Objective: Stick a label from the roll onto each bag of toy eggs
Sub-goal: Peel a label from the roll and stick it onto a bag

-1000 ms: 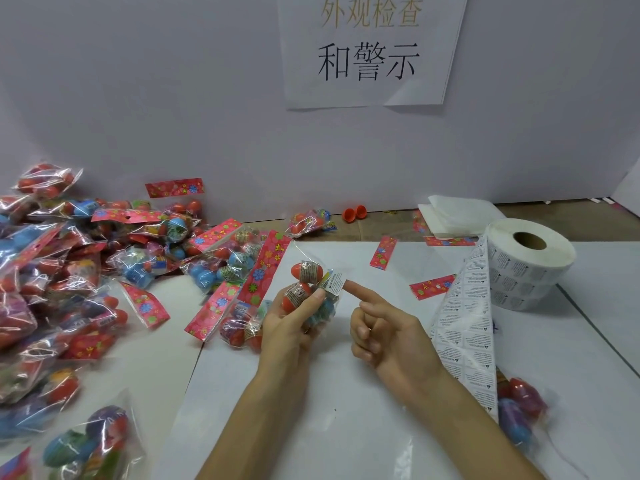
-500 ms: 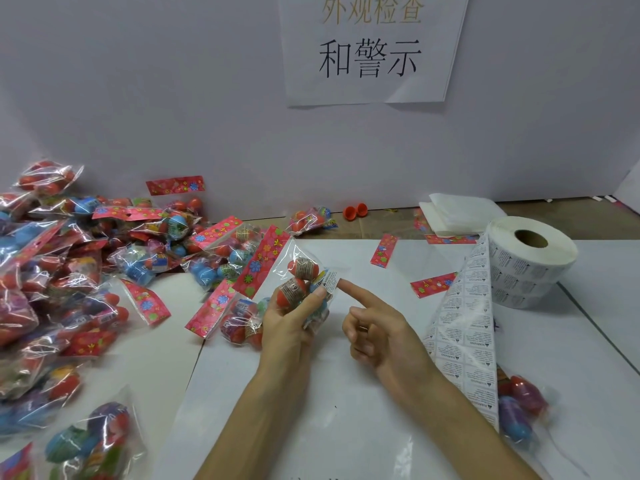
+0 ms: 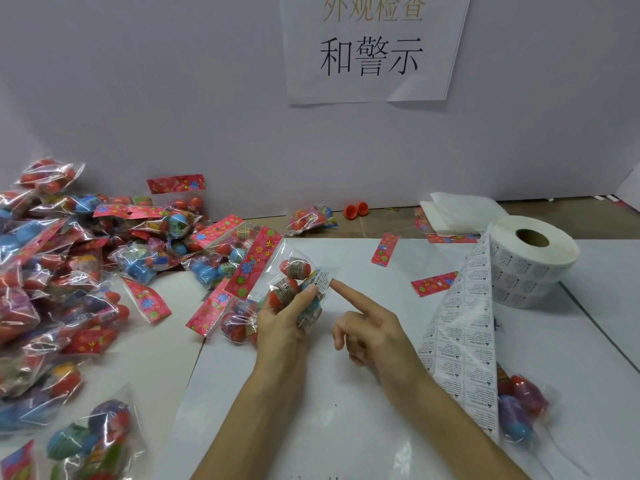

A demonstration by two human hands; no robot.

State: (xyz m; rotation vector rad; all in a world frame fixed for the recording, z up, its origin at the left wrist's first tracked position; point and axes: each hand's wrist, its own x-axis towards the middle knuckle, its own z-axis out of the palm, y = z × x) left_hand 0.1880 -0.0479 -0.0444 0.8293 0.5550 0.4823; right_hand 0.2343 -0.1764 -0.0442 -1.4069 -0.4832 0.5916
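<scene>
My left hand (image 3: pixel 282 322) grips a clear bag of toy eggs (image 3: pixel 294 284) with a red flowered header, held up over the white sheet. A small white label (image 3: pixel 321 281) lies on the bag's right side under my left thumb. My right hand (image 3: pixel 372 332) has its index finger stretched out, the tip touching the label's right edge; its other fingers are curled and hold nothing. The label roll (image 3: pixel 531 259) stands at the right, and its loose strip of labels (image 3: pixel 464 344) hangs down beside my right wrist.
A big heap of egg bags (image 3: pixel 65 271) fills the left side. One bag (image 3: pixel 519 410) lies at the right under the strip. Loose red header cards (image 3: pixel 384 249), a single bag (image 3: pixel 310 218), an orange egg half (image 3: pixel 355 210) and folded white paper (image 3: pixel 460 211) lie near the back wall.
My left hand has lifted the bag slightly up and left. My right index finger has followed and stays at the label's edge.
</scene>
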